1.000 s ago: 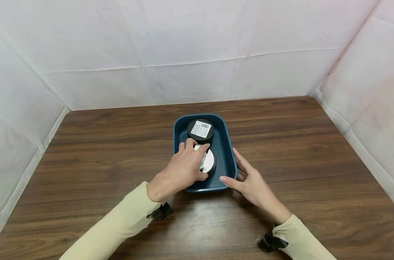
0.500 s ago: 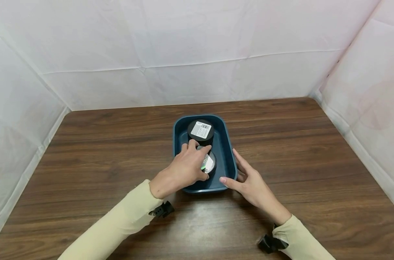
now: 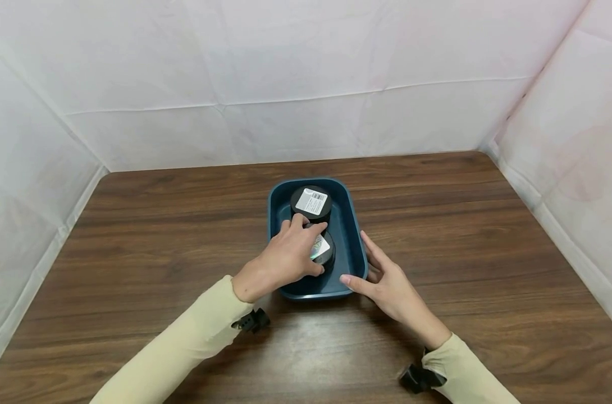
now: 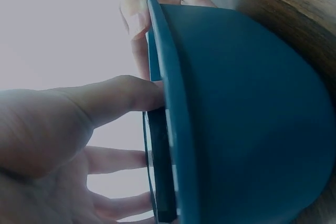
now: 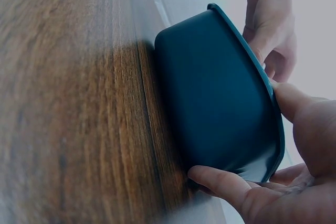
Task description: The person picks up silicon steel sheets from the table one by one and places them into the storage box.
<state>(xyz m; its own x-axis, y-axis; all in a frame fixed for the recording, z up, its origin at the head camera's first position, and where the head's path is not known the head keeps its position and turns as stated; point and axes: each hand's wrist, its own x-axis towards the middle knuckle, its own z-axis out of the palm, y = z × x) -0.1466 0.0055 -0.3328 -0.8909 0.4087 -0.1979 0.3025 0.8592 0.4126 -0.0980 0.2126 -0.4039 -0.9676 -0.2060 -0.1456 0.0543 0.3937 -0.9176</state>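
Observation:
A dark blue rectangular bin (image 3: 343, 224) stands on the wooden table. Inside, toward the far end, sits a round black tub (image 3: 311, 216) with a white barcode label on top. My left hand (image 3: 286, 252) reaches over the left rim and grips a second round black tub (image 3: 326, 256) from above, thumb on its near side and fingers on its far side. Part of its whitish label shows; the hand hides the rest. At the bin's near right corner, my right hand (image 3: 389, 283) holds the bin, thumb by the rim and fingers along the outer wall.
Brown wood-grain table (image 3: 159, 224) surrounds the bin. White sheeting (image 3: 306, 129) hangs behind the table and on both sides. Black camera straps sit on both wrists, the left strap (image 3: 252, 321) close to the tabletop.
The label on the near tub shows at a different angle and less white, as if turned under my left hand. My right hand and the bin stay nearly in place.

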